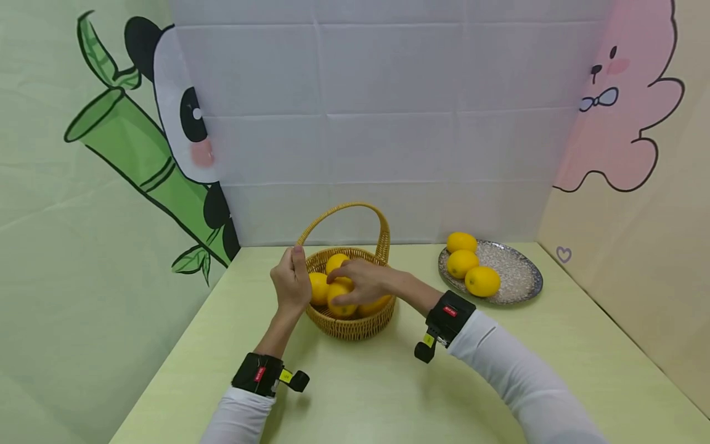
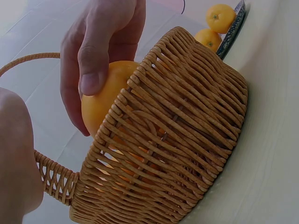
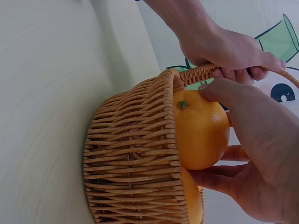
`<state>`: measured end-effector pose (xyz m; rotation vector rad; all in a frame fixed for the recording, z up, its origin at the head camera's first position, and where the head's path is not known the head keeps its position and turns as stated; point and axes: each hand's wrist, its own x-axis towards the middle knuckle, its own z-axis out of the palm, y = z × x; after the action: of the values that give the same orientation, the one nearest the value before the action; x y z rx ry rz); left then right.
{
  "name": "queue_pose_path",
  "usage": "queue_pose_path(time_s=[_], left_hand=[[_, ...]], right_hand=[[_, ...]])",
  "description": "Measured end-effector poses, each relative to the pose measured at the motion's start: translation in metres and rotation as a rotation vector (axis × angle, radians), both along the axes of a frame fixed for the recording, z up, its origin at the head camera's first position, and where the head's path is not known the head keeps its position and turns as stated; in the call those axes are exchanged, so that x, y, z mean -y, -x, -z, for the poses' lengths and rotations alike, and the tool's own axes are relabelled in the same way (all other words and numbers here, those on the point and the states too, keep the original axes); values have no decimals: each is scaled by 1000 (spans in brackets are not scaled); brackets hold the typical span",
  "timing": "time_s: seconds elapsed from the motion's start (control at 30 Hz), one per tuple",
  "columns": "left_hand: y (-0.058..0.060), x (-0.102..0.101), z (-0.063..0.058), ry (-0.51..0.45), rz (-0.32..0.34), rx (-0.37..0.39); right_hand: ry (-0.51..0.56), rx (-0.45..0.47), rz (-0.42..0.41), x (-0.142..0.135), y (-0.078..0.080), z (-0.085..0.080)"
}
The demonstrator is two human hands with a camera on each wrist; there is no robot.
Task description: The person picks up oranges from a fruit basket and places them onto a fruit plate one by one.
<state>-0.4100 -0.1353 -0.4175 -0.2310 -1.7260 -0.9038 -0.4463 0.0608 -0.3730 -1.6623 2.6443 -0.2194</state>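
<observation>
Over the basket [image 1: 355, 320] on the worktop [image 1: 388, 388], the right hand [image 1: 363, 280] grasps a lemon [image 3: 201, 130], thumb and fingers curled round it just above the rim; the left hand [image 1: 291, 283] clasps the handle [image 3: 196, 73] at its base. Judged firm, smooth-skinned, light, somewhat slippery: best held round its middle.

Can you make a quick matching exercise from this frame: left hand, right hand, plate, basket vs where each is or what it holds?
Column A:
1. left hand
2. right hand
3. plate
4. basket

Column B:
a. carries three lemons, on the table right of the basket
b. grips the basket handle near its base
c. fingers curled round a lemon at the basket's rim
d. woven wicker, holds several lemons

Pairs: 1-b, 2-c, 3-a, 4-d
</observation>
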Motion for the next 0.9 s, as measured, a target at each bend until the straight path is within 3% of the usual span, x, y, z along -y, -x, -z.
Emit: queue_pose_path(time_s=[0.47,0.9], left_hand=[[0,1,-1,9,5,-6],[2,1,0,4,1,-28]], right_hand=[[144,10,-13,-26,3,-8],[207,9,26,-60,2,-20]])
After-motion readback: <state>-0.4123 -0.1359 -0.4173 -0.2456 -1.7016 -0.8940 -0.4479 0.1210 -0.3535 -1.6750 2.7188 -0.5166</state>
